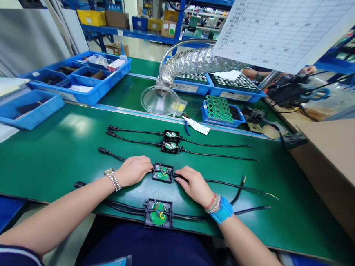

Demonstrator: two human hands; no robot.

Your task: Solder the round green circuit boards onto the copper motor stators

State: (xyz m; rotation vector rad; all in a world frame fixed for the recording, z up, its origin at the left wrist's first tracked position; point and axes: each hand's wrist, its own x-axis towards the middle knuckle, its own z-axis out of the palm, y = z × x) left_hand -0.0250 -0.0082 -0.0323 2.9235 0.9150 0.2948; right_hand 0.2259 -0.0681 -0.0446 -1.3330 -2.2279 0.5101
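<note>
Several small black boxes with green circuit boards and black cables lie in a row on the green mat [56,152]. My left hand [133,170] rests curled on the cable just left of the third box [163,173]. On that box's right side, my right hand [193,184] presses the cable with fingers closed. A nearer box [159,213] sits at the mat's front edge between my forearms. Two more boxes [170,141] lie farther back. My left wrist wears a metal watch; my right wears a blue strap and beads.
Blue bins [77,78] stand at the back left. A silver flexible duct ends in a clear funnel [159,100]. Blue trays of green boards [222,111] sit behind. A paper chart [284,26] hangs top right. Another person's arm shows beyond the trays.
</note>
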